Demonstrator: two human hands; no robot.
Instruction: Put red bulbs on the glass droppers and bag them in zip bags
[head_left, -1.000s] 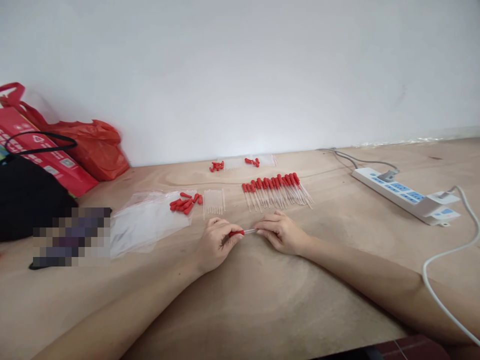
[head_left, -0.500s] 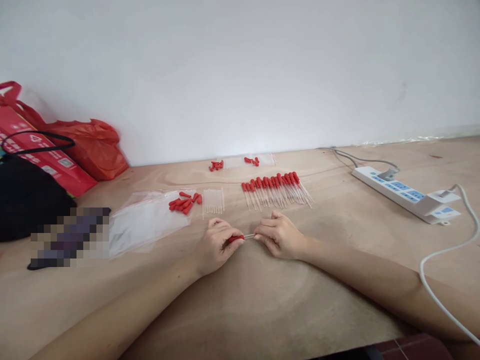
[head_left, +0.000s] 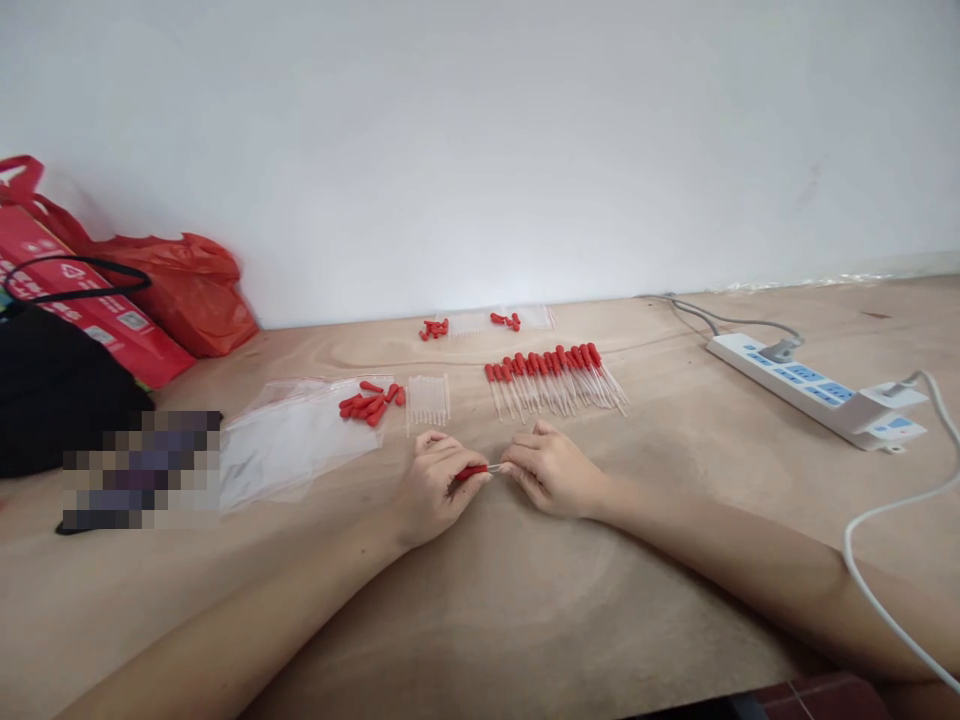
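Observation:
My left hand (head_left: 441,482) pinches a red rubber bulb (head_left: 471,472) between thumb and fingers. From the bulb's right end a thin clear glass tube (head_left: 493,467) runs into the fingertips of my right hand (head_left: 551,470), which is closed on it. Most of the tube is hidden by the right fingers. Beyond my hands lies a row of droppers (head_left: 555,375), red bulbs on clear tubes, side by side. Just past my left hand are a loose pile of red bulbs (head_left: 367,405) on a plastic bag and a row of bare clear tubes (head_left: 428,399).
Flat clear plastic bags (head_left: 292,445) lie on the left. More red bulbs (head_left: 434,328) and a clear bag (head_left: 529,317) are near the wall. A white power strip (head_left: 787,378) with cables stands right. Red bags (head_left: 187,295) and a black item (head_left: 60,395) sit far left.
My right hand has come slightly closer to my left, so less of the clear tube shows between them. The grips are unchanged.

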